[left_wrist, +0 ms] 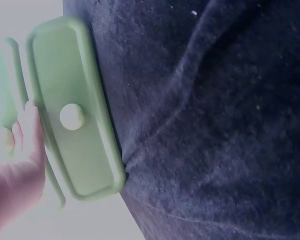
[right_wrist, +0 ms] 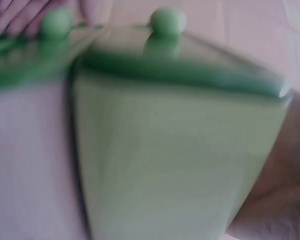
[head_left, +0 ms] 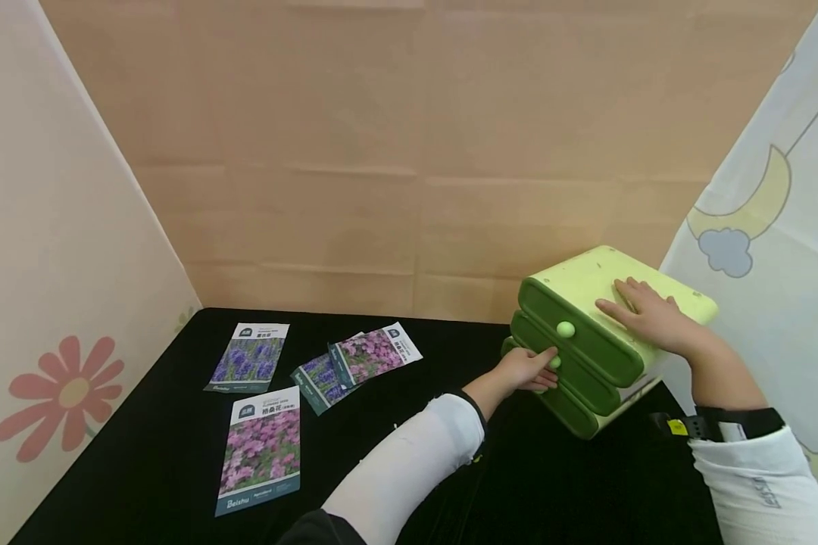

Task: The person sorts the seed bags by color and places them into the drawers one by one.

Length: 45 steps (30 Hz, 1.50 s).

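Note:
A light-green drawer cabinet (head_left: 600,265) with dark-green fronts stands at the right of the black table, angled to face left and forward. My left hand (head_left: 521,369) is at the middle drawer, its thumb and fingers around the round pale-green knob (head_left: 554,362). In the left wrist view the fingers lie along the drawer fronts, with the lowest drawer's knob (left_wrist: 71,116) uncovered beside them. My right hand (head_left: 650,314) rests on the cabinet's top with its fingers spread. The top drawer's knob (head_left: 566,329) is free, also in the blurred right wrist view.
Several flower-printed packets lie on the left half of the black cloth (head_left: 354,446): a purple one (head_left: 248,359), a large pink one (head_left: 262,446), and a pink one (head_left: 375,354) overlapping a purple one (head_left: 323,382). Paper and printed sheets wall the table's back and sides.

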Available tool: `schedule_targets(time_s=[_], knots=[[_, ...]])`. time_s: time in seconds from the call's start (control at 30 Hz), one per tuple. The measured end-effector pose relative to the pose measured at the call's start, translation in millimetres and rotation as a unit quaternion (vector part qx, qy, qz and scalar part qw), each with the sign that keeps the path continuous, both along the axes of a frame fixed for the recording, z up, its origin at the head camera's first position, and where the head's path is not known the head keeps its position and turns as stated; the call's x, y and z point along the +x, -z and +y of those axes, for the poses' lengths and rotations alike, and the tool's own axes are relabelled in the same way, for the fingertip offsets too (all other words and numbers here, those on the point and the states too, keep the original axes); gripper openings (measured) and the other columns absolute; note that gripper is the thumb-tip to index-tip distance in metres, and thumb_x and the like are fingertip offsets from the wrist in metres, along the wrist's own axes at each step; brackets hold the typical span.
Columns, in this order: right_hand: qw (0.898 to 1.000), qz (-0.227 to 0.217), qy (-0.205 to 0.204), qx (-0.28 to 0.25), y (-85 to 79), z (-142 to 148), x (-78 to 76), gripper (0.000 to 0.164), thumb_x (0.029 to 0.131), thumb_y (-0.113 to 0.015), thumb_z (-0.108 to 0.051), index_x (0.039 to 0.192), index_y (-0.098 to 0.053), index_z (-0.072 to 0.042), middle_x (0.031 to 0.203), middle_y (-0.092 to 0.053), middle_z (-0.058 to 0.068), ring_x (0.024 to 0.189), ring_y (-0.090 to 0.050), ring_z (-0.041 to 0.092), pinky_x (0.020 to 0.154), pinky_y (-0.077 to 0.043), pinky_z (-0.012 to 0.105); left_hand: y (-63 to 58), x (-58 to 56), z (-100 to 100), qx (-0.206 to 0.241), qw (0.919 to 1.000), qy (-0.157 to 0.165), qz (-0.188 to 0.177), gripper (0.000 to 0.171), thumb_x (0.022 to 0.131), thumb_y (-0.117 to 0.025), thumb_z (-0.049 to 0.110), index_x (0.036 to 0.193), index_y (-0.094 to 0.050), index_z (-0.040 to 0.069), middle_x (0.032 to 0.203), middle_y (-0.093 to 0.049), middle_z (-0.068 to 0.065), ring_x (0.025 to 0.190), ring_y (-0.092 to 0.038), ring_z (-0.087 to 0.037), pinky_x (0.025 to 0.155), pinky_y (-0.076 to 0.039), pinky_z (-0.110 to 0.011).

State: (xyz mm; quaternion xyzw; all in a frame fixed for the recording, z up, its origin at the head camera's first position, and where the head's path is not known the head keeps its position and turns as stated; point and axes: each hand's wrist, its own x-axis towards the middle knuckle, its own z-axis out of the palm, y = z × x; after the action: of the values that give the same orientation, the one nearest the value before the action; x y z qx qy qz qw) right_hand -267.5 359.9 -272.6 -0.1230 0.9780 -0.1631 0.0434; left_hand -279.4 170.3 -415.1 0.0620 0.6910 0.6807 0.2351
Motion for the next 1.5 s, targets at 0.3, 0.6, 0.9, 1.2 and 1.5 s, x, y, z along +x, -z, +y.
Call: schedule_targets(time_s=[0.3, 0.6, 0.9, 1.2, 1.5], knots=[[0.999, -0.003, -0.024, 0.032, 1.3, -15.1, 7.1, 0.095, 0.093, -0.057, -0.049, 0.149, -0.012, 0.012, 0.151, -0.003, 0.043, 0.138, 0.0, 0.061, 0.101, -0.001, 0.08, 0.2, 0.7, 4.0, 0.013, 0.9999, -0.006, -0.001, 0.044, 0.099, -0.055, 0.033, 0.097, -0.069, -0.009, 0.093, -0.073, -0.022, 0.095, -0.071, -0.033, 0.087, -0.056, -0.043], [0.999, -0.013, -0.03, 0.013, -2.4, -13.4, 6.4, 0.092, 0.093, -0.059, -0.045, 0.149, -0.014, 0.011, 0.151, -0.004, 0.042, 0.139, 0.0, 0.06, 0.099, -0.002, 0.081, -2.1, 2.1, -4.9, 0.003, 1.0, -0.004, 0.002, 0.043, 0.098, -0.056, 0.032, 0.096, -0.07, -0.008, 0.092, -0.073, -0.02, 0.093, -0.072, -0.029, 0.086, -0.057, -0.04], [1.0, -0.003, -0.029, 0.01, -2.0, -12.6, 6.4, 0.09, 0.092, -0.059, -0.046, 0.15, -0.018, 0.009, 0.152, -0.009, 0.04, 0.139, -0.004, 0.058, 0.1, -0.003, 0.08, 2.2, 8.4, -28.7, -0.009, 0.9996, 0.026, 0.009, 0.041, 0.099, -0.054, 0.033, 0.101, -0.069, -0.005, 0.094, -0.073, -0.017, 0.093, -0.072, -0.027, 0.082, -0.058, -0.034], [0.999, 0.012, -0.022, 0.023, 2.5, -8.7, 7.5, 0.088, 0.093, -0.056, -0.049, 0.151, -0.018, 0.006, 0.153, -0.009, 0.038, 0.137, -0.004, 0.062, 0.101, -0.004, 0.08, 2.1, 20.3, -54.4, -0.015, 0.9985, 0.052, 0.0, 0.04, 0.099, -0.054, 0.034, 0.103, -0.067, -0.003, 0.093, -0.073, -0.015, 0.092, -0.073, -0.024, 0.086, -0.057, -0.037], [0.999, 0.01, -0.026, 0.022, 2.5, -10.3, 6.2, 0.088, 0.093, -0.056, -0.049, 0.151, -0.018, 0.005, 0.154, -0.01, 0.037, 0.138, -0.004, 0.061, 0.101, -0.003, 0.079, 3.3, 31.0, -73.5, -0.021, 0.9979, 0.061, 0.009, 0.042, 0.101, -0.051, 0.034, 0.105, -0.067, -0.005, 0.094, -0.073, -0.016, 0.091, -0.073, -0.024, 0.087, -0.056, -0.039]])
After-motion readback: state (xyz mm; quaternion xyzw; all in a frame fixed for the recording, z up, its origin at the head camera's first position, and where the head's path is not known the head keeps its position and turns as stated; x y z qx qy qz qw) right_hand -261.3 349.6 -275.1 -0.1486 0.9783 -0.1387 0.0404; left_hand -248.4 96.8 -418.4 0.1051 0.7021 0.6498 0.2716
